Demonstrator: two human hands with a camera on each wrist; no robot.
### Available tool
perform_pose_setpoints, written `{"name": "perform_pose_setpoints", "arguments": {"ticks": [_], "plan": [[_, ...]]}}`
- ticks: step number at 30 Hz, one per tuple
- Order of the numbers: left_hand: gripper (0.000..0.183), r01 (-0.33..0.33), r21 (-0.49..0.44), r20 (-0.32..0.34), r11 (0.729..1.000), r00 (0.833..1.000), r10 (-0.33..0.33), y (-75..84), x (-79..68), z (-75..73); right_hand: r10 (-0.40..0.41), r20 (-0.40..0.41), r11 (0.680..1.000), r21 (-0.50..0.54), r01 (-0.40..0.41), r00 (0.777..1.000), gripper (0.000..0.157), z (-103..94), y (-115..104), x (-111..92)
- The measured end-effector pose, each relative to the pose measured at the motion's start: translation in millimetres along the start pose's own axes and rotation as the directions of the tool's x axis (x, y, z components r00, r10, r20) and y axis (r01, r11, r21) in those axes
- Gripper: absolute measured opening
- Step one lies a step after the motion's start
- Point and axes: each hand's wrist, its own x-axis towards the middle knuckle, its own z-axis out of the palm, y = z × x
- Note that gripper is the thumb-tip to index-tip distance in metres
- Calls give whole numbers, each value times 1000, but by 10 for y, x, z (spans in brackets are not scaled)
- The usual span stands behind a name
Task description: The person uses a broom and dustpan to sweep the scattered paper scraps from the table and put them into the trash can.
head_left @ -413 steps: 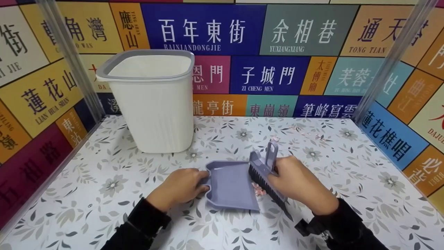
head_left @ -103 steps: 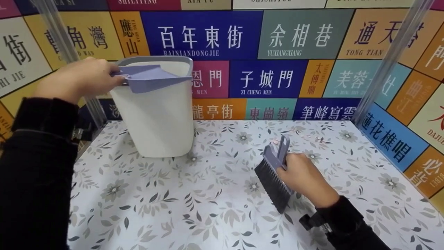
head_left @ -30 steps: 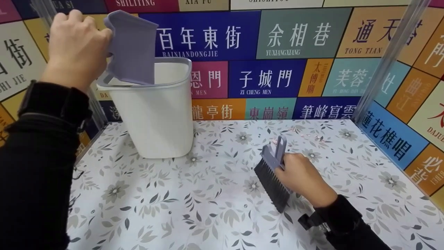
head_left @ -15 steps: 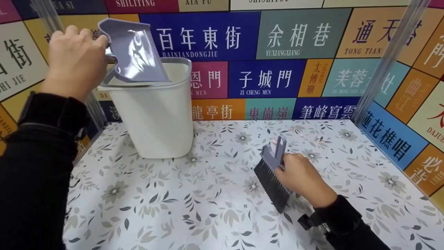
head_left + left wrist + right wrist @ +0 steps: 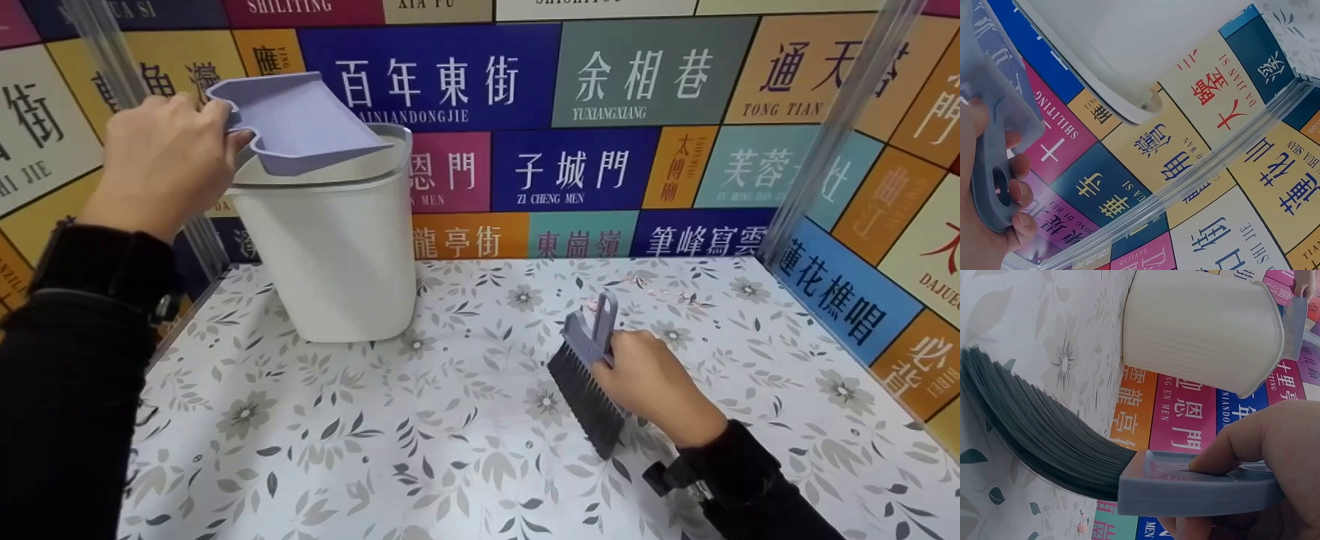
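My left hand (image 5: 165, 157) grips the short handle of a purple-grey dustpan (image 5: 300, 124). The pan is over the mouth of a white bin (image 5: 337, 262), its front lip sloping down to the right. No scraps show on the part of the pan facing the head view. In the left wrist view the fingers (image 5: 1021, 191) wrap round the handle with its oval hole. My right hand (image 5: 649, 379) holds a brush (image 5: 589, 390) with black bristles, which rest on the table in the right wrist view. Its looped handle stands up beyond the fist.
Small pink scraps (image 5: 686, 300) lie near the back right of the flower-patterned table (image 5: 465, 450). A few more are partly hidden behind the brush handle. Walls with coloured sign panels enclose the back and sides, with clear corner posts (image 5: 840, 135).
The left hand carried the dustpan from the table up to the bin. There the pan was tipped steeply down, then levelled out again. The right hand shifted slightly with the brush, then stayed put.
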Motion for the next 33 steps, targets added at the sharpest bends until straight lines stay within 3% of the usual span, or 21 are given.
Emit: {"name": "perform_pose_setpoints", "arguments": {"ticks": [12,26,33], "plan": [[53,5,-38,57,999,998,-3,43,-89,87,-5,-11,1000,0,5,1000,14,6,3,2],[63,-20,-109,-19,994,1000,18,250,-306,111,21,7,1000,18,-21,1000,14,2,-4,2],[58,-78,-194,-135,978,989,52,391,-499,179,-8,-23,1000,-9,8,1000,17,7,13,4]]}}
